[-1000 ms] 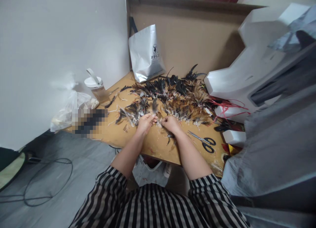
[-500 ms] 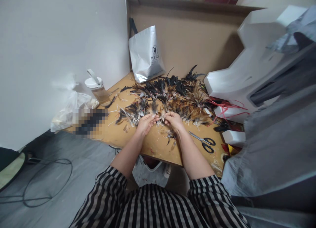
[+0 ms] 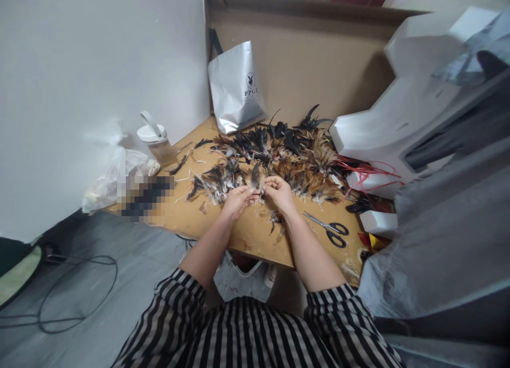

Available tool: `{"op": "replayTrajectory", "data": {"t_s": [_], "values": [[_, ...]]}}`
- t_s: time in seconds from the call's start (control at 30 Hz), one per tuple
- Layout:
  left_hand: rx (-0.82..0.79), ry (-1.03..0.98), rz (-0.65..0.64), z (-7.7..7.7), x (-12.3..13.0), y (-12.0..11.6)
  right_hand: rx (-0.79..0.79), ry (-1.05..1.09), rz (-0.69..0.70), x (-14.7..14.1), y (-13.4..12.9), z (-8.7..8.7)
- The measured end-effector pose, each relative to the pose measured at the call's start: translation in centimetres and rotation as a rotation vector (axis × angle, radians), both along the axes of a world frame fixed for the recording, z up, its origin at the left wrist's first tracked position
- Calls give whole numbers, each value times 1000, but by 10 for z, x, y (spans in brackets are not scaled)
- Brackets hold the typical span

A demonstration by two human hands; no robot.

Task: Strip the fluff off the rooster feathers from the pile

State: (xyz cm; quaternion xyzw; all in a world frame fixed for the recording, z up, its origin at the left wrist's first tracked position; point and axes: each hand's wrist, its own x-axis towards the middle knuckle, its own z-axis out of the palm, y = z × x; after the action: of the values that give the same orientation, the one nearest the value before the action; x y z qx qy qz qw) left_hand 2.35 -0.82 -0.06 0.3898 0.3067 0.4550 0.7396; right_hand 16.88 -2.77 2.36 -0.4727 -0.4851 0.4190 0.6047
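My left hand (image 3: 239, 199) is closed in a pinch on a small brown and grey feather bunch (image 3: 255, 176), whose tips stand up above the fingers. Right beside it, my right hand (image 3: 278, 191) has its fingertips pressed together at the same bunch's right side; what they pinch is too small to make out. Behind both hands lie rows of feather bunches, black ones (image 3: 258, 140) at the back and brown ones (image 3: 321, 185) nearer. Loose dark feathers (image 3: 274, 217) rest just below my right hand. Black-handled scissors (image 3: 330, 229) lie open on the table to the right.
A silver bag (image 3: 235, 89) stands at the back of the wooden table (image 3: 255, 238). On the left are a lidded cup (image 3: 157, 142) and a plastic bag (image 3: 115, 177). Red strings (image 3: 368, 176), white foam (image 3: 374, 123) and grey cloth (image 3: 450, 224) border the right.
The feather bunch has shifted slightly right and stands more upright in my left fingers. My right hand has moved a little up and left, with its fingers bent more.
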Motion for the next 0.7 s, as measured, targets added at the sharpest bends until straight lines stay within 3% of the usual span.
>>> {"op": "replayTrajectory", "data": {"t_s": [0.5, 0.7], "values": [[43, 115, -37, 3, 3, -4, 45, -98, -76, -13, -4, 1], [75, 94, -29, 2, 3, -2, -51, 33, -33, -12, -4, 0]]}}
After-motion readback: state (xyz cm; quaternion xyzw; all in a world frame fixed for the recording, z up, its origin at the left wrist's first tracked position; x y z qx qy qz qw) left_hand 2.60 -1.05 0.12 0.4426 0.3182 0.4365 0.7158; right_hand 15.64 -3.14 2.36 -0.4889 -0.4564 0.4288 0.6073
